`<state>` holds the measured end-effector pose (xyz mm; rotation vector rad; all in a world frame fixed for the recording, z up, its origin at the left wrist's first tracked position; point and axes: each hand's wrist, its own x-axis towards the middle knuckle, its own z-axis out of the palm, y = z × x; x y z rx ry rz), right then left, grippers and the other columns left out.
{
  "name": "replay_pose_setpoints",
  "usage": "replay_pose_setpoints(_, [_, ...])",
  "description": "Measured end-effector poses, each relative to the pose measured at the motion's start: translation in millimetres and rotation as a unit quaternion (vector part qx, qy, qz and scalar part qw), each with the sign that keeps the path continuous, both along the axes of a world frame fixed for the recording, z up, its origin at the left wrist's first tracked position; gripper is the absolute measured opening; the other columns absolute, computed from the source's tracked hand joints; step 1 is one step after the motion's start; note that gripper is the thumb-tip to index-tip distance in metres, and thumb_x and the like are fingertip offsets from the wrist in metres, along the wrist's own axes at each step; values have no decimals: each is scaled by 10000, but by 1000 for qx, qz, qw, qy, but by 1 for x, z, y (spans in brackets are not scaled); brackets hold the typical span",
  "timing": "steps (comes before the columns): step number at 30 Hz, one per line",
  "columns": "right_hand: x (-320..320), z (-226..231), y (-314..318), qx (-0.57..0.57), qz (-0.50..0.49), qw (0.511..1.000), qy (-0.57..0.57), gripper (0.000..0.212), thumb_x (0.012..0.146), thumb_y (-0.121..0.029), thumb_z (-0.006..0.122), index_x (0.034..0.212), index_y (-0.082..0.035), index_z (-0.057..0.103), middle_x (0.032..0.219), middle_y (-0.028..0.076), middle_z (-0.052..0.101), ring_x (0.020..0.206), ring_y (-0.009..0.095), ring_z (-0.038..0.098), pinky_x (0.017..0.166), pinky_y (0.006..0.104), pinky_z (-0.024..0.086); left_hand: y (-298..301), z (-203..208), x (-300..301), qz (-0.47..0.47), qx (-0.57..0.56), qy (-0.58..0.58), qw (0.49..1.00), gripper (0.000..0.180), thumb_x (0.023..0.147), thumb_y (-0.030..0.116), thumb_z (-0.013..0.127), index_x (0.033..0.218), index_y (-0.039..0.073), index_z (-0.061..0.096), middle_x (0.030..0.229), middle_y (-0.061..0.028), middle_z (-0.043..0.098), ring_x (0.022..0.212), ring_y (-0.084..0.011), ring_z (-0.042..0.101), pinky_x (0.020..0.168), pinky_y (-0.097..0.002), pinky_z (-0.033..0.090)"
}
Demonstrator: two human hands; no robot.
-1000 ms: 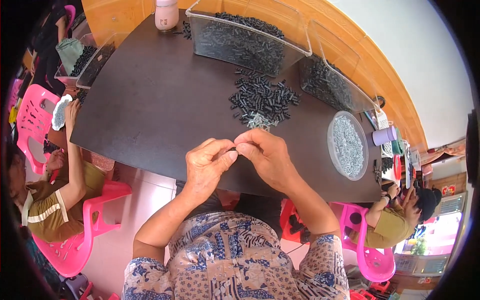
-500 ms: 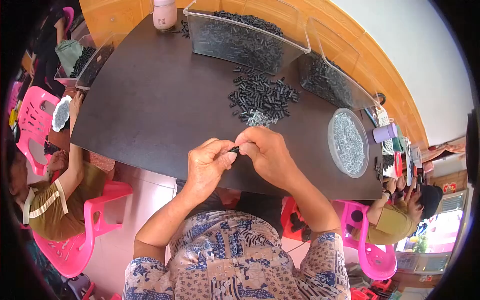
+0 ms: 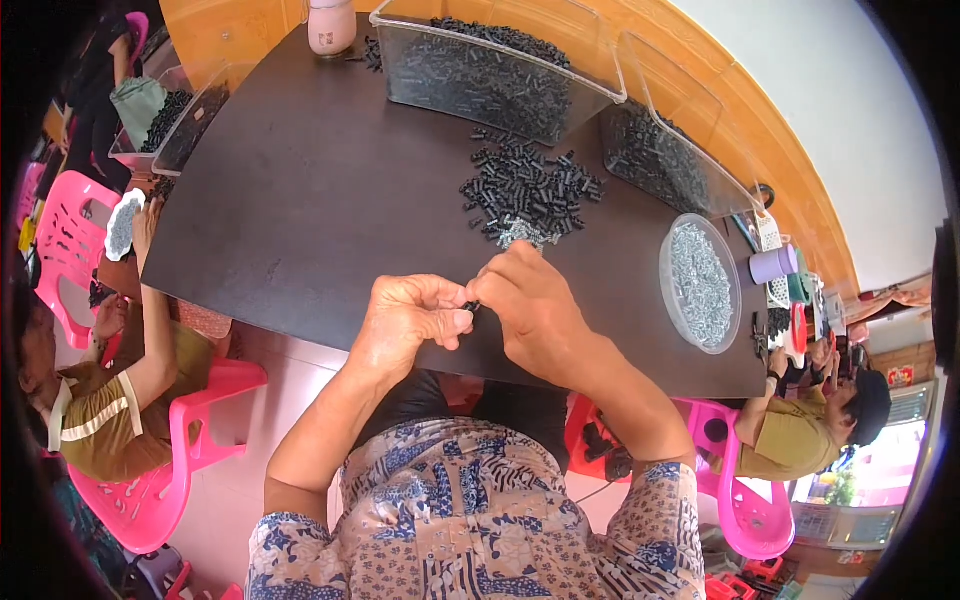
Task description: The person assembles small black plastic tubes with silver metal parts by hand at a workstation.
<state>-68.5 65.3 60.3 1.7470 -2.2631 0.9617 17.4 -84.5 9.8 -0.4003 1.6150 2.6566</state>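
- While the left hand (image 3: 405, 315) is pinching a small black piece (image 3: 471, 307),
- the right hand (image 3: 535, 312) is curling close beside it, hold unclear;
- black parts (image 3: 532, 188) are lying beyond.

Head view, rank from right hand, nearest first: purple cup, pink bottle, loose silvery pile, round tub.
From the right hand:
1. Loose silvery pile: just beyond the hand.
2. Round tub: to the right, on the table.
3. Purple cup: right, past the tub.
4. Pink bottle: far left, near the table's back edge.
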Motion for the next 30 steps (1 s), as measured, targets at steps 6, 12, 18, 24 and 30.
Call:
replay_pose_setpoints(6, [0, 2, 0, -13, 31, 999, 16, 274, 601, 118, 569, 843, -12, 566, 840, 101, 561, 756, 295, 496, 635, 356, 434, -11, -4, 0, -67, 76, 3, 995, 140, 742, -16, 714, 868, -58, 670, 740, -122, 655, 605, -175, 623, 495, -260, 479])
replay_pose_setpoints(12, [0, 2, 2, -30, 34, 999, 6, 285, 596, 121, 565, 846, -16, 572, 839, 98, 570, 754, 286, 508, 632, 354, 442, -11, 1, -1, -89, 159, -18, 983, 137, 772, 20, 707, 873, -64, 668, 732, -138, 655, 580, -175, 614, 514, -267, 487])
replay_pose_setpoints(18, [-6, -4, 7, -52, 30, 998, -12, 226, 699, 89, 606, 901, -12, 597, 851, 96, 605, 751, 276, 541, 642, 347, 443, -5, 3, 4, -50, 104, -3, 993, 162, 854, 90, 656, 923, -57, 667, 752, -138, 666, 567, -155, 602, 541, -255, 495])
replay_pose_setpoints(24, [-1, -10, 7, -79, -11, 996, -39, 160, 766, 53, 619, 907, -21, 614, 823, 96, 614, 721, 271, 547, 627, 351, 442, 0, 0, 4, -32, 88, -9, 996, 156, 854, 89, 656, 923, -50, 670, 744, -129, 664, 563, -144, 597, 543, -247, 490])
replay_pose_setpoints(30, [5, -12, 8, -105, -30, 994, -24, 145, 766, 31, 636, 902, -18, 629, 847, 104, 628, 715, 267, 560, 619, 347, 453, 3, 5, 2, -30, 71, -12, 997, 156, 825, 109, 681, 865, -42, 669, 743, -120, 668, 549, -141, 591, 507, -235, 471])
